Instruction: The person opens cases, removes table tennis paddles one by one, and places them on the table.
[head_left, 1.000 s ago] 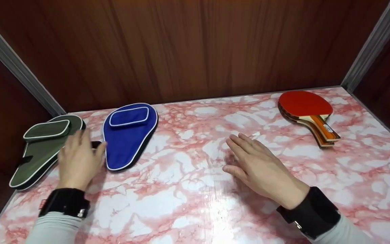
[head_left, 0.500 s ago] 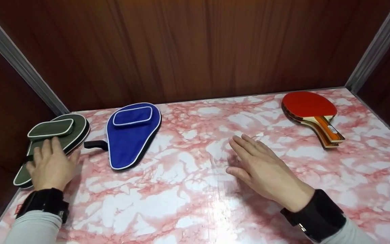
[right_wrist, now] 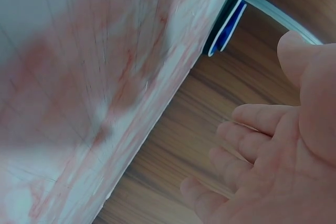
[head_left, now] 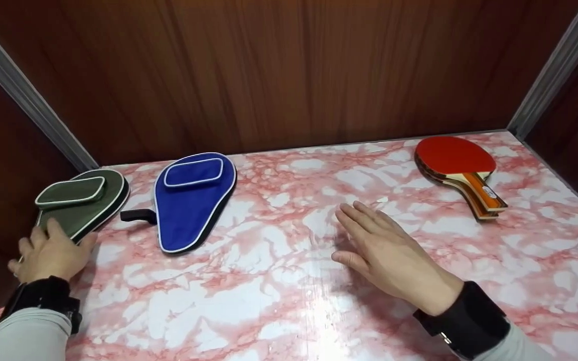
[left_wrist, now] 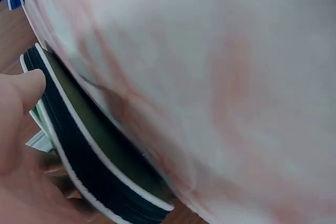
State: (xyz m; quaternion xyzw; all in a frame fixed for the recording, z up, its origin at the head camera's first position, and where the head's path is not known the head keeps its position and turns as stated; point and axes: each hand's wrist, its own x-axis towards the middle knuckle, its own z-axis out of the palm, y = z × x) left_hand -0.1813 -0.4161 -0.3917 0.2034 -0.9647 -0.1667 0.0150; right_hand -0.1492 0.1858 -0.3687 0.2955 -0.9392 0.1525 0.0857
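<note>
At the table's left edge, my left hand (head_left: pixel 53 255) spans the narrow end of a green table tennis bat case (head_left: pixel 91 203) with white piping. The left wrist view has its thumb (left_wrist: pixel 32 85) against the case's black zip band (left_wrist: pixel 79 140) and the fingers bent over the far side. Most of that narrow end is hidden under the hand. My right hand (head_left: pixel 394 255) hovers palm down over the middle of the table, fingers extended and holding nothing. To its upper right lie two stacked table tennis bats (head_left: pixel 454 155), the top one red, handles pointing toward me.
A blue bat case (head_left: pixel 183 215) lies right of the green one, its black strap (head_left: pixel 138 215) sticking out leftward. The red-and-white marbled table (head_left: pixel 269 281) meets a brown wood-grain panel (head_left: pixel 289 75) behind, with more panels at both sides.
My left hand has moved left and toward me, from beside the blue case onto the narrow end of the green case. The right hand has stayed nearly still.
</note>
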